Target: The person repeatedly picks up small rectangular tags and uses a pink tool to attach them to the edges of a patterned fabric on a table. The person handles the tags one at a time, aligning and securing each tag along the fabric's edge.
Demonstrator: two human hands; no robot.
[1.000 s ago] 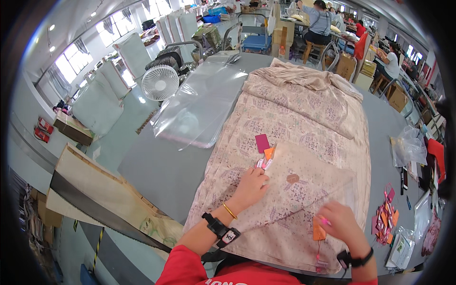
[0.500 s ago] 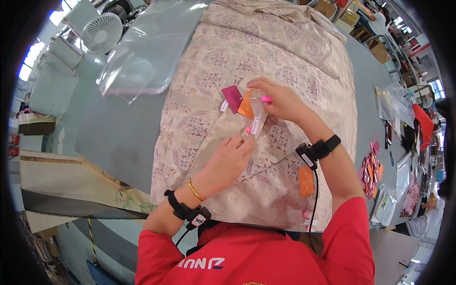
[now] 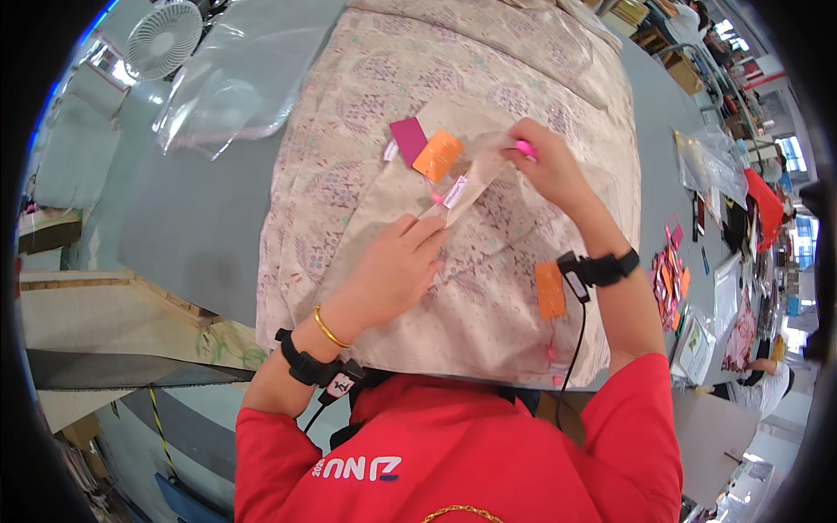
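Note:
Pale beige patterned fabric (image 3: 349, 183) lies folded in front of me, with a plainer flap on top. My left hand (image 3: 392, 270) pinches this flap's edge just below a small white sewn label (image 3: 455, 191). Farther right, my right hand (image 3: 551, 172) grips the same edge and pulls it into a taut fold. A small bright pink object (image 3: 526, 150) shows at its fingers; its kind is unclear. A purple tag (image 3: 408, 141) and an orange tag (image 3: 438, 155) lie on the fabric, joined by a pink cord near the label.
Another orange tag (image 3: 550, 289) rests on the fabric near my right forearm. Clear plastic bags (image 3: 240, 83) lie at the far left, by a white fan (image 3: 163, 39). A bunch of tags (image 3: 670, 275) and more clear bags (image 3: 711, 166) are on the right. A person sits at the right edge.
My right hand has moved right, away from the tags, and now holds the fabric edge. The orange tag has turned and lies flatter. The whole view has shifted slightly.

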